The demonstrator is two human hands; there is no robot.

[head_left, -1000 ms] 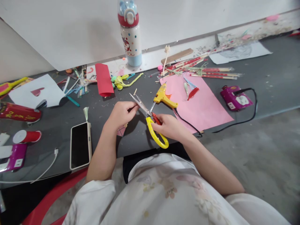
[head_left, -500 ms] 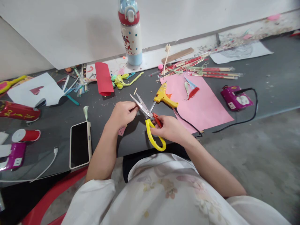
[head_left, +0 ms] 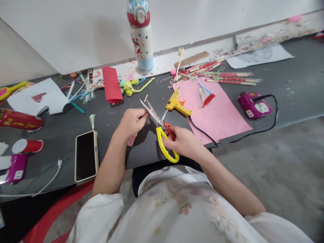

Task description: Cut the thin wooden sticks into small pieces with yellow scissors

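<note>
My right hand (head_left: 181, 140) grips a pair of scissors (head_left: 162, 130) with one yellow and one red handle. Their blades are parted and point up and to the left. Close to the blades, my left hand (head_left: 133, 123) is closed, fingertips pinched together; whatever they hold is too small or hidden to make out. A small pink paper piece (head_left: 131, 140) lies below my left wrist, partly covered. Just right of the blades, a yellow glue gun (head_left: 176, 104) rests with its nozzle end near the pink paper sheet (head_left: 222, 114).
A drinking bottle (head_left: 141, 44) stands at the back. On the left lie a phone (head_left: 86, 157), a red can (head_left: 20, 119) and a red folded paper (head_left: 111, 84). Wrapped sticks (head_left: 233, 80) lie at the back right, with a purple power socket (head_left: 254, 105) and its black cable at right.
Hardly anything differs. The scissors and both hands have shifted very slightly, with the blades still parted.
</note>
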